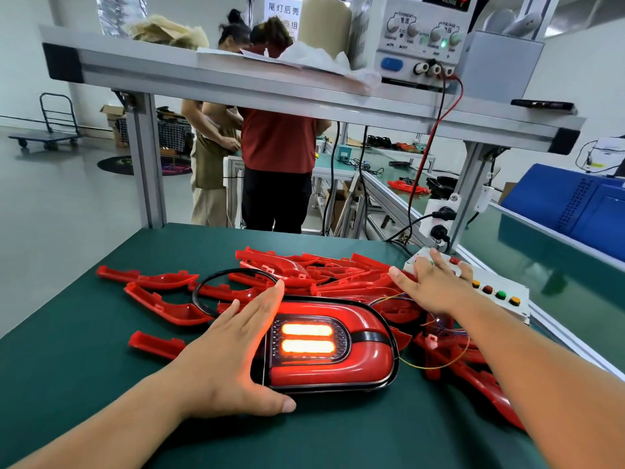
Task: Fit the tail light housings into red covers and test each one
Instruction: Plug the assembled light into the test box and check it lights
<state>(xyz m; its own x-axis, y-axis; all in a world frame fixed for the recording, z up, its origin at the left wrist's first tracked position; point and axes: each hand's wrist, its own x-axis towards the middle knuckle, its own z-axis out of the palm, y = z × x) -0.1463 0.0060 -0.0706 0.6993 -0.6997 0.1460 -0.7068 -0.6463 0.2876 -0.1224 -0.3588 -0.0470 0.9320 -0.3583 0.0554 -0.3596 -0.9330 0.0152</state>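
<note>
An assembled tail light (358, 353) in its red cover lies on the green bench, its two bars lit bright. My left hand (233, 353) rests flat against the light's left end, fingers straight, thumb along its near edge. My right hand (436, 286) reaches, fingers spread, onto the white test box (500, 292) with its row of coloured buttons. Thin wires (439, 363) run from the light toward the box. Several loose red covers (304, 269) lie piled behind the light, and a black gasket ring (203, 292) lies among them.
A power supply (419, 38) sits on the aluminium shelf (236, 79) overhead, with red and black leads dropping to the bench. More red parts (480, 374) lie at the right. Two people stand beyond the bench. A blue crate (575, 204) is at the far right.
</note>
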